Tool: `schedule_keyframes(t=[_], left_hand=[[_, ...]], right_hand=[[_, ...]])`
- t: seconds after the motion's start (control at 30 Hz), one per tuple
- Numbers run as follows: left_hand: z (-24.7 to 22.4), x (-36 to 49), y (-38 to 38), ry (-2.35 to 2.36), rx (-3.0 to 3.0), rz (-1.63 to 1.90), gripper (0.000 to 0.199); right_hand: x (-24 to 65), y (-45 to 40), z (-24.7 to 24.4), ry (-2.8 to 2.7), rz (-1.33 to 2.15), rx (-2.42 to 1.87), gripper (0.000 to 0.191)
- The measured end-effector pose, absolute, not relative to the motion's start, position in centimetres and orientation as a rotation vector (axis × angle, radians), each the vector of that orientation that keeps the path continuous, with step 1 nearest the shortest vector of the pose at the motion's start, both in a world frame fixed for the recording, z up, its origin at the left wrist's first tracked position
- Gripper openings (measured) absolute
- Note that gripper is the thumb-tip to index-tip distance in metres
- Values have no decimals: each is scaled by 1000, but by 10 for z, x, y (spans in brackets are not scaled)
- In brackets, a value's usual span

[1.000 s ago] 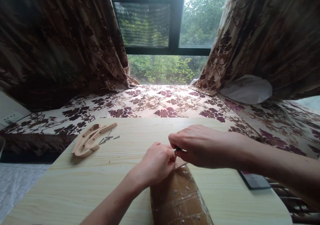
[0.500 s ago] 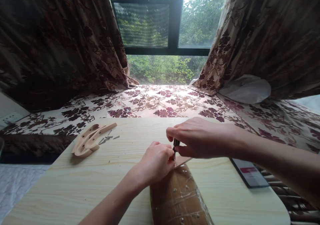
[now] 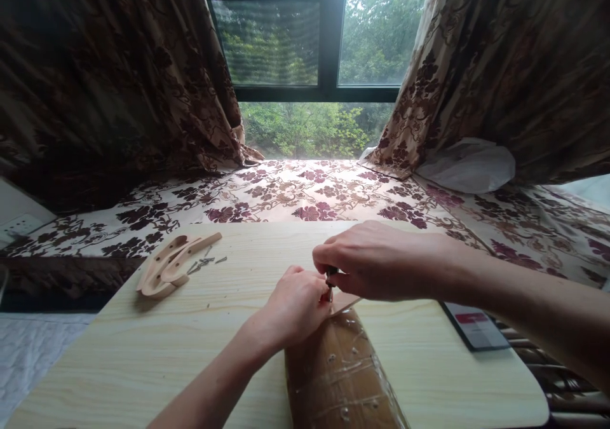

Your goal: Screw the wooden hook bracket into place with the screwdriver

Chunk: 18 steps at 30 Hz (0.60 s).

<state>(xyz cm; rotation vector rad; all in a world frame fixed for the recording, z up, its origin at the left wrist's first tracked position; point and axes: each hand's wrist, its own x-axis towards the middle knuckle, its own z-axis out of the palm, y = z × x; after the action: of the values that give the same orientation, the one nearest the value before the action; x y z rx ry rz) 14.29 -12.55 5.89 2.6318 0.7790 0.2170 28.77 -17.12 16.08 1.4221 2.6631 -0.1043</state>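
My right hand is closed round a small dark screwdriver that points down. Its tip is by the fingers of my left hand, which are pressed together at a flat, light wooden piece. That piece lies over the far end of a brown block wrapped in clear tape. What my left fingertips pinch at the tool's tip is mostly hidden. Curved wooden pieces with holes rest at the table's left, beside several small screws.
The pale wooden table stands before a floral-covered ledge. A phone-like flat device lies under my right forearm at the table's right edge. A white plastic bag sits by the right curtain.
My right hand has moved slightly left and its grip on the screwdriver has turned, hiding more of the handle. The whole view has shifted a little.
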Motion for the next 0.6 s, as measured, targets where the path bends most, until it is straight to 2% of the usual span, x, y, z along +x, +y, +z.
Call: schedule_keyframes(t=[0.13,0.27,0.6], left_hand=[[58,143,-126,794,2631,209,22],[57,142,-126,808,2631,197,24],[55,141,-126,794,2671,222,20]], right_hand=[[288,-172,156,2639,-52,1484,11],[288,-173,155,2601,33,1552,19],[286,-174,152,2639,1,1558,18]])
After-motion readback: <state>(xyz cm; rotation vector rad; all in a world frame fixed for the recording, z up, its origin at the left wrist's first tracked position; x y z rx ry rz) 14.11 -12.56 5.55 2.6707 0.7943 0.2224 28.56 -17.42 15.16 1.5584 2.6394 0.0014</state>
